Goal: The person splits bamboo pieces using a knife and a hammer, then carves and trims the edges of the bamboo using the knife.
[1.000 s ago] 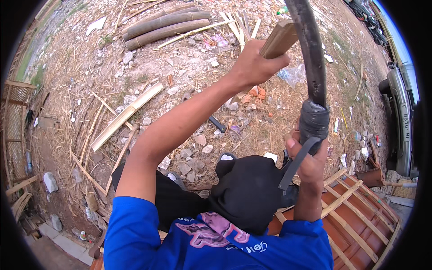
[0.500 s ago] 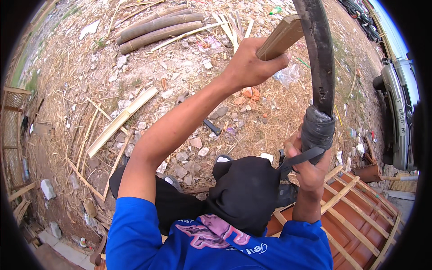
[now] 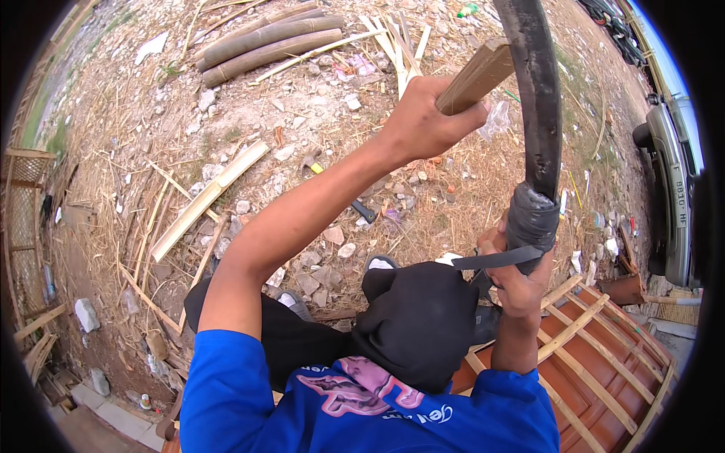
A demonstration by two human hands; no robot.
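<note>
My left hand (image 3: 430, 121) is wrapped round a split bamboo piece (image 3: 477, 75), held out in front of me with its far end against or very near the blade. In my right hand (image 3: 521, 283) is a machete (image 3: 532, 98), gripped by its black tape-wrapped handle (image 3: 531, 223). The long, dark, slightly curved blade points away from me. A loose black strap (image 3: 495, 259) hangs off the handle toward the left. Beneath my left forearm a hammer (image 3: 364, 211) lies on the ground, its middle hidden by the arm.
Thick bamboo poles (image 3: 272, 54) lie at the far left, with thin strips beside them. A pale split bamboo length (image 3: 210, 198) rests left of my arm. Stones and dry straw litter the ground. A slatted bamboo frame (image 3: 604, 355) sits at lower right; a parked vehicle (image 3: 672, 181) stands far right.
Both hands keep their grips. My left hand and the bamboo piece have shifted slightly right and nearer me. The strap has swung out to the left, and more of the hammer shows.
</note>
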